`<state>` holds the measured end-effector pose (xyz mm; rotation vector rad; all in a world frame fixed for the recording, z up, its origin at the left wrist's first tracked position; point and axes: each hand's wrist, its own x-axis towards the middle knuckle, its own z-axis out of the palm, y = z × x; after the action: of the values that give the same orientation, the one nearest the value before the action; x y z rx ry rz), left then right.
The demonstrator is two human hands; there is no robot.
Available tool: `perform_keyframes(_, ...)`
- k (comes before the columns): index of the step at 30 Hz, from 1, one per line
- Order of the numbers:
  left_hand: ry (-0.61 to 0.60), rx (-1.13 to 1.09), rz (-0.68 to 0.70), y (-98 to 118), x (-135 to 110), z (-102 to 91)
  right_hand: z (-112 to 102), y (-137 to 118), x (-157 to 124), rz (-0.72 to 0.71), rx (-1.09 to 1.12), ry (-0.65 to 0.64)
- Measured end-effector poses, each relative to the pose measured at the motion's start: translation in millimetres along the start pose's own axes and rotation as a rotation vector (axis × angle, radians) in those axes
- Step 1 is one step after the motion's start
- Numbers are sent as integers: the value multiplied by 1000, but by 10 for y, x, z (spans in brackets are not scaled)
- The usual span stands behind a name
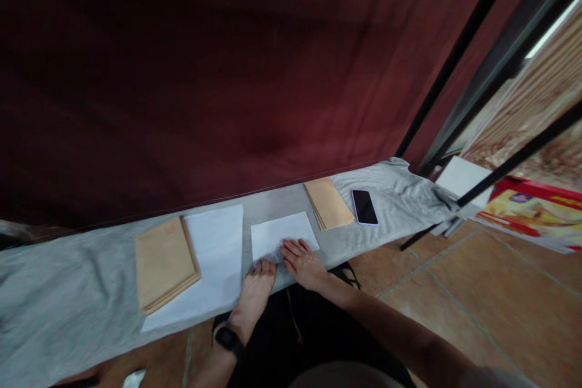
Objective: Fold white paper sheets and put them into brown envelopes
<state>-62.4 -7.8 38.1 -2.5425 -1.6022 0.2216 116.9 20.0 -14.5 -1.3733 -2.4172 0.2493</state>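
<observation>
With fingers lightly spread, the right hand (pixel 304 263) smooths, we judge, a white rectangular paper sheet (pixel 278 233) on soft grey cloth (pixel 391 200), the left hand (pixel 260 279) curled at its near edge, grip unclear, and further pressing calling for steadiness.

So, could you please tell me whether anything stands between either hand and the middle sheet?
Nothing visible does: the right hand rests on the sheet, and the left hand is at its near edge. The phone lies apart, to the right.
</observation>
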Motion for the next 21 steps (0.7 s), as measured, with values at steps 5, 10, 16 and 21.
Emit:
perform_keyframes(5, 91, -130, -80, 43, 50, 104, 64, -37, 31, 29, -2, 12)
perform_keyframes(10, 294, -368, -131, 143, 397, 315, 73, -21, 50, 51, 33, 43)
perform_keyframes(16, 178, -361, -186, 254, 632, 494, 123, 0, 19, 53, -73, 49)
perform_keyframes(21, 198, -286, -293, 240, 530, 560, 121, 116, -40, 141, -136, 128)
